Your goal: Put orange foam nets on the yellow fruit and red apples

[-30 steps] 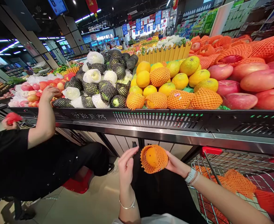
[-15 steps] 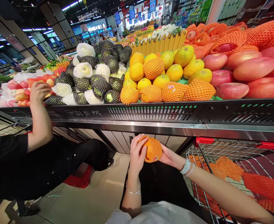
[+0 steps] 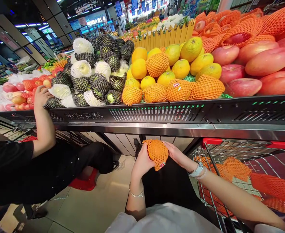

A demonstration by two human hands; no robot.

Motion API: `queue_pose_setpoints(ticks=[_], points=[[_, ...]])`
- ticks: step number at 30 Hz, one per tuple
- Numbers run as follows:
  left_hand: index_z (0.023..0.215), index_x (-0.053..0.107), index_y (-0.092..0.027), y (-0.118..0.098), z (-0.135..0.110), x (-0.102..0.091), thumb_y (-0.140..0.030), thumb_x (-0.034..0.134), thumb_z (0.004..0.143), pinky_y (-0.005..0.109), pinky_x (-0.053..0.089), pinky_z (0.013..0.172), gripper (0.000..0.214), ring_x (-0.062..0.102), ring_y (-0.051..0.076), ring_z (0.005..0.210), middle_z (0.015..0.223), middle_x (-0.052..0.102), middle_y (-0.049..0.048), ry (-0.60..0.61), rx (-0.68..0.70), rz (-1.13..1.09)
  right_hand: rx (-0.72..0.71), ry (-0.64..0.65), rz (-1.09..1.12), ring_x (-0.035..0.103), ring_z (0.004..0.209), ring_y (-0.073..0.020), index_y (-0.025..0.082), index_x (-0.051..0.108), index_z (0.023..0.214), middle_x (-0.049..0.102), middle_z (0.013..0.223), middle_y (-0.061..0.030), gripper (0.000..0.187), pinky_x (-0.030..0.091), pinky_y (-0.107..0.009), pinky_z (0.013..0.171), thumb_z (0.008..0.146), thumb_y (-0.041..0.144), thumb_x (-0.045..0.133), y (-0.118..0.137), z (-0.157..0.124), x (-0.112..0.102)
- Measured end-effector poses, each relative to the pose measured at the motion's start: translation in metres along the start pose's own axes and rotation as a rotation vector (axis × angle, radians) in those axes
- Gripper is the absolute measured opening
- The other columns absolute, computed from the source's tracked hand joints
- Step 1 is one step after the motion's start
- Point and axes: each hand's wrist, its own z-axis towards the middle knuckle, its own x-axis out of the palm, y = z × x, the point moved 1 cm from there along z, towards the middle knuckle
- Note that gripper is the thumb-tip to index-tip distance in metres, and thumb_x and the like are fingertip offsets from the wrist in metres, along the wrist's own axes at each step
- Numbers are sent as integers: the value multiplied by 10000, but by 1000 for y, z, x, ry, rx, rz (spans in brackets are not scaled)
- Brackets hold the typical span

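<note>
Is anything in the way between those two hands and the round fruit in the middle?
Just the orange net: it lies between the left hand and the fruit. The right hand is at the net's right side; nothing else visible stands in the way.

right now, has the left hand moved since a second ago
Yes: rightward. The left hand has gone from mostly left of the black cabinet fitting to mostly right of it, onto the netted fruit.
</note>
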Motion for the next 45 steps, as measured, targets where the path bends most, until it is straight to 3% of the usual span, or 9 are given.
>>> queue_pose_setpoints(ticks=[5,7,11,17,27,31,37,42,45], points=[[1245,463,-170,11,10,7,-336,740,717,431,438,1040,619,563,285,1179,1255,583,122,-171,-15,-267,-224,3,-213,515,1226,-247,256,565,1244,530,1365,-51,481,446,-401,1014,853,535,561,18,-9,4],[1302,436,-186,16,12,10,-422,682,772,420,423,1065,630,535,292,1231,1325,556,113,-161,3,-454,-308,24,-323,550,1171,-231,266,506,1307,489,1404,-54,483,457,-386,990,876,478,552,21,-13,5],[1300,464,-255,27,15,19,-461,767,682,391,448,1048,719,519,295,1255,1356,552,69,-142,-63,-799,-471,-19,-608,602,992,-206,269,392,1382,416,1453,-95,555,450,-420,968,872,365,591,18,-18,6],[1201,497,-261,36,22,43,-500,681,746,436,555,896,546,662,250,1023,1206,642,78,-291,-182,-1069,-686,-101,-830,467,1235,-262,240,513,1116,399,1423,-104,314,379,-461,1062,845,341,637,14,-17,11],[976,667,-195,20,18,55,-432,798,624,276,567,659,444,677,209,828,962,713,74,-339,-274,-1314,-749,-25,-813,454,1237,-247,217,513,825,437,1300,-93,110,373,-471,1079,871,274,595,22,-14,6],[1085,644,-213,19,18,55,-423,795,654,364,562,771,503,673,252,920,1055,701,91,-284,-291,-1340,-721,22,-734,438,1290,-233,223,503,835,452,1369,-76,82,337,-474,1102,889,244,561,30,-13,1],[1175,604,-201,21,19,58,-436,819,635,441,413,1052,627,555,296,1192,1222,638,110,-191,-212,-1273,-643,-72,-526,510,1231,-229,223,450,810,568,1282,-84,141,388,-448,1034,901,280,543,36,-13,-8],[1197,553,-202,29,17,61,-484,854,552,572,444,970,766,563,373,1160,1208,626,142,-73,-347,-1253,-588,-107,-440,592,1092,-212,221,447,822,619,1159,-77,179,461,-396,940,881,325,579,36,-7,-14],[1267,483,-230,29,20,61,-446,862,552,568,457,965,838,564,360,1162,1282,582,137,-137,-277,-1165,-589,-83,-441,606,1052,-204,242,487,987,614,1144,-74,157,491,-388,904,902,360,549,38,-7,-14]])
